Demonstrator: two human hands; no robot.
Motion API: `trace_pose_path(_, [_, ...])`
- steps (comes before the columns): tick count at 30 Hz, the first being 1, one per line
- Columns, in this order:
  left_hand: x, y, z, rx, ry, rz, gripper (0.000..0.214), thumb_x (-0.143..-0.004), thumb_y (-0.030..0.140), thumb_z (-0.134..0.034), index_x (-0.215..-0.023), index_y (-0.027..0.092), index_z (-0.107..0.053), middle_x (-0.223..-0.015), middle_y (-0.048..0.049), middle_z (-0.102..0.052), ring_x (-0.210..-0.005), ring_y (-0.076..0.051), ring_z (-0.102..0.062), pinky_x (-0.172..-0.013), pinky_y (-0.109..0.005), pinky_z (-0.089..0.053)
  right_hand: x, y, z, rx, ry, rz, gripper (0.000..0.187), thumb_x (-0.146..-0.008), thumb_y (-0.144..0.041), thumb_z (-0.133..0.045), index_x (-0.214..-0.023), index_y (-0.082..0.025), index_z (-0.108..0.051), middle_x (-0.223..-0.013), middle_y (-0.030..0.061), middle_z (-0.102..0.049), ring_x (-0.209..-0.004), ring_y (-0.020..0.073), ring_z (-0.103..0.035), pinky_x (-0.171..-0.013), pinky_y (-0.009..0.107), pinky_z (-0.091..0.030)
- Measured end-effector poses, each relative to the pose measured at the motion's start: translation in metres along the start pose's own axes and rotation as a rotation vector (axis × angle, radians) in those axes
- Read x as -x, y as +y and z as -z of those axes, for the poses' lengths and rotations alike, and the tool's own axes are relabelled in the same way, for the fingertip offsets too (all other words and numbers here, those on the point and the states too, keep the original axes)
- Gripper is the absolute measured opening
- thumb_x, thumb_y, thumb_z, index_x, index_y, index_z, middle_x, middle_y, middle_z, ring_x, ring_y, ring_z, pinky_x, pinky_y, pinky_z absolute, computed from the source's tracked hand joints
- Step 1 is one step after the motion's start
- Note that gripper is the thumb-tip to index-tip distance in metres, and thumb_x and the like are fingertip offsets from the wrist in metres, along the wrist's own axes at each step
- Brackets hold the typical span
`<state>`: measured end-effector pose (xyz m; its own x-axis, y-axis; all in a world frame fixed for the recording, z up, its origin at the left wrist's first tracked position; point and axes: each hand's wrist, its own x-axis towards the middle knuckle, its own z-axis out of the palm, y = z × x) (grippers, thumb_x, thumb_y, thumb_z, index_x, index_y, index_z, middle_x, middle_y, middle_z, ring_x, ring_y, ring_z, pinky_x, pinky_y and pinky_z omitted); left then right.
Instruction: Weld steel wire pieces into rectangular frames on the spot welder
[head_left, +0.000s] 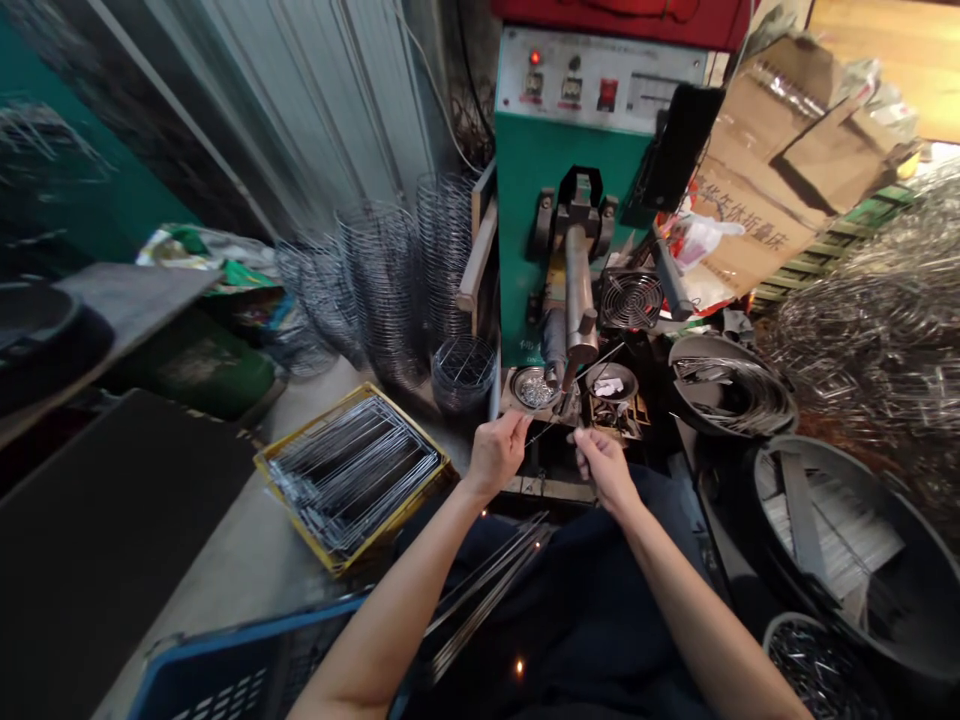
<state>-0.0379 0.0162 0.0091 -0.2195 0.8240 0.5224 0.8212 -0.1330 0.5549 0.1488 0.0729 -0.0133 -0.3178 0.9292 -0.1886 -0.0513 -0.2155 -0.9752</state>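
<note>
My left hand (496, 458) is closed in a pinch at the front of a green spot welder (525, 150). From its fingertips a thin metal wire (541, 432) runs slantwise up toward the welder's electrodes. My right hand (606, 470) is pinched too, just right of the wire; what lies between its fingers is too small to make out. Above both hands is the thick metal electrode arm (579, 290). A round dish of small metal pieces (535, 388) sits behind my left fingertips. Several long metal rods (487, 590) lie across my lap, with glowing sparks near them.
A yellow crate (336, 570) of wire frames stands at left, with a blue basket (247, 640) nearer. Stacked wire baskets (382, 290) rise behind. At right are a pan of wire rings (727, 390), a large black tub (919, 600) and a wire heap (870, 300).
</note>
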Motion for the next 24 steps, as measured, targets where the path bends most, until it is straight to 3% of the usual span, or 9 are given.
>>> trace_pose_path(3, [0.009,-0.001,0.004,-0.056,-0.028,-0.104,0.031,-0.1,0.027,-0.043,-0.076,0.018,-0.06,-0.062,-0.0026,-0.063,-0.057,-0.013,-0.06,-0.056,-0.024,-0.038,0.031,0.029,0.011,0.155,-0.126,-0.084,0.047,-0.073,-0.062,-0.071,-0.068,-0.016,-0.062,-0.05,-0.0049,-0.047,-0.041,0.0062,-0.036,-0.039,0.018,-0.027])
trace_pose_path(6, [0.039,-0.013,0.022,-0.116,-0.15,-0.224,0.029,-0.099,0.027,-0.043,-0.079,0.018,-0.062,-0.064,-0.0029,-0.063,-0.06,-0.014,-0.062,-0.056,-0.023,-0.04,0.057,0.059,0.02,0.337,-0.275,-0.104,0.048,-0.071,-0.064,-0.07,-0.065,-0.017,-0.063,-0.054,-0.002,-0.052,-0.048,0.0112,-0.044,-0.046,0.022,-0.036])
trace_pose_path(8, [0.067,-0.032,0.046,-0.089,-0.166,-0.099,0.026,-0.095,0.033,-0.05,-0.077,0.02,-0.063,-0.062,-0.0022,-0.061,-0.06,-0.014,-0.062,-0.058,-0.023,-0.043,0.068,0.075,0.024,0.458,-0.387,-0.102,0.045,-0.075,-0.063,-0.066,-0.072,-0.018,-0.066,-0.059,-0.0005,-0.057,-0.053,0.0144,-0.05,-0.052,0.025,-0.041])
trace_pose_path(10, [0.097,-0.059,0.079,-0.04,-0.046,0.165,0.023,-0.089,0.038,-0.059,-0.076,0.021,-0.064,-0.063,-0.0025,-0.062,-0.064,-0.015,-0.063,-0.063,-0.023,-0.046,0.074,0.088,0.026,0.548,-0.492,-0.103,0.043,-0.079,-0.061,-0.062,-0.077,-0.019,-0.067,-0.067,0.0013,-0.062,-0.061,0.0179,-0.056,-0.058,0.028,-0.046])
trace_pose_path(12, [0.123,-0.092,0.116,-0.033,0.162,0.419,0.021,-0.087,0.038,-0.06,-0.079,0.02,-0.066,-0.07,-0.0043,-0.066,-0.072,-0.016,-0.064,-0.068,-0.025,-0.047,0.078,0.096,0.024,0.606,-0.564,-0.099,0.042,-0.081,-0.061,-0.058,-0.077,-0.02,-0.067,-0.075,0.0039,-0.067,-0.072,0.0221,-0.062,-0.066,0.03,-0.049])
trace_pose_path(16, [0.148,-0.165,0.176,-0.05,0.591,0.779,0.036,-0.097,0.037,-0.043,-0.086,0.012,-0.066,-0.074,-0.0055,-0.066,-0.072,-0.018,-0.062,-0.065,-0.028,-0.047,0.084,0.106,0.016,0.641,-0.62,-0.098,0.041,-0.082,-0.061,-0.055,-0.081,-0.022,-0.068,-0.084,0.0065,-0.071,-0.084,0.0271,-0.065,-0.077,0.034,-0.051])
trace_pose_path(18, [0.153,-0.196,0.185,0.023,0.757,0.934,0.039,-0.1,0.038,-0.039,-0.095,0.009,-0.065,-0.078,-0.0054,-0.065,-0.071,-0.017,-0.061,-0.063,-0.029,-0.049,0.086,0.11,0.015,0.643,-0.622,-0.114,0.041,-0.082,-0.061,-0.055,-0.083,-0.022,-0.069,-0.086,0.0069,-0.071,-0.085,0.028,-0.066,-0.078,0.035,-0.051])
trace_pose_path(20, [0.158,-0.219,0.182,0.127,0.864,1.055,0.034,-0.098,0.039,-0.046,-0.109,0.01,-0.062,-0.095,-0.0072,-0.066,-0.079,-0.017,-0.064,-0.069,-0.033,-0.054,0.09,0.116,0.017,0.65,-0.611,-0.138,0.039,-0.081,-0.06,-0.056,-0.082,-0.023,-0.07,-0.086,0.0074,-0.072,-0.086,0.0292,-0.066,-0.078,0.036,-0.052])
trace_pose_path(24, [0.171,-0.237,0.158,0.351,0.945,1.149,0.037,-0.092,0.035,-0.06,-0.124,0.016,-0.057,-0.122,-0.01,-0.06,-0.102,-0.022,-0.062,-0.086,-0.043,-0.055,0.096,0.13,0.032,0.683,-0.586,-0.186,0.033,-0.081,-0.057,-0.058,-0.08,-0.027,-0.07,-0.081,0.0066,-0.071,-0.08,0.0296,-0.066,-0.073,0.037,-0.053])
